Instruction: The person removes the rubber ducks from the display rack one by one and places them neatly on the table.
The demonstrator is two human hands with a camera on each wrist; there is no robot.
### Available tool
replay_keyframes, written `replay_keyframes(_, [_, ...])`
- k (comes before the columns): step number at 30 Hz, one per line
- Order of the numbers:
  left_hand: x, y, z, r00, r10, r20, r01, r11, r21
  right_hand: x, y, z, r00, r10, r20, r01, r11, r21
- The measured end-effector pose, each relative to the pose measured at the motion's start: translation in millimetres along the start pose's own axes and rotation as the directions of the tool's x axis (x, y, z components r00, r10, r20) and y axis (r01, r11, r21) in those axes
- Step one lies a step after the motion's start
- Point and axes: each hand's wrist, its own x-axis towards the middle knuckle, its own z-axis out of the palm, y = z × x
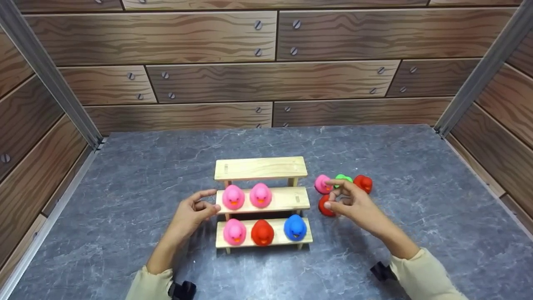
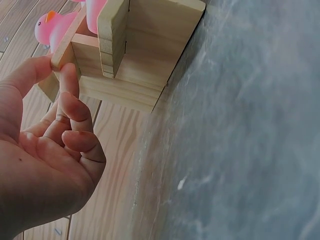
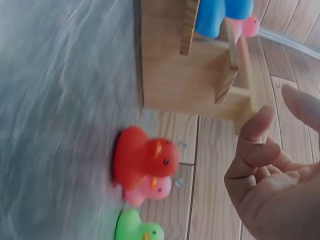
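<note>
A three-step wooden stand (image 1: 261, 168) bears pink, red and blue rubber ducks. On its bottom step sit a pink duck (image 1: 235, 232), a red duck (image 1: 262, 233) and a blue duck (image 1: 295, 228). Two pink ducks, one of them the left pink duck (image 1: 233, 197), occupy the middle step. My left hand (image 2: 55, 135) pinches the left end of that middle step between thumb and index finger. My right hand (image 1: 354, 206) hovers above a loose red duck (image 3: 145, 157), thumb and index finger apart, holding nothing; in the head view it partly hides that duck.
Right of the stand, other loose ducks lie on the grey marbled table (image 1: 145, 175): a pink duck (image 1: 322, 183), a green duck (image 1: 343, 179) and another red duck (image 1: 363, 183). Wood-patterned walls (image 1: 208, 37) enclose the back and sides.
</note>
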Motion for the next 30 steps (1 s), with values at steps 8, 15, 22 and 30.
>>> replay_keyframes(8, [-0.7,0.3,0.1,1.000,0.005,0.010,-0.005,1.000,-0.002,3.8,-9.0,12.0,1.000,0.008,-0.013,-0.007,0.997,0.074])
replay_keyframes(15, [-0.8,1.3,-1.1,1.000,0.017,0.014,-0.017,1.000,0.002,7.6,-20.1,22.0,1.000,-0.007,0.014,0.006,0.995,0.096])
replay_keyframes(22, [-0.7,1.1,-1.2,1.000,0.012,0.008,-0.012,1.000,0.008,13.2,-31.3,34.8,0.997,-0.058,0.045,0.054,0.995,0.086])
replay_keyframes(30, [0.2,-0.3,-0.1,1.000,0.004,-0.002,-0.004,1.000,0.001,19.0,-38.1,52.5,0.996,-0.068,0.059,0.061,0.990,0.124])
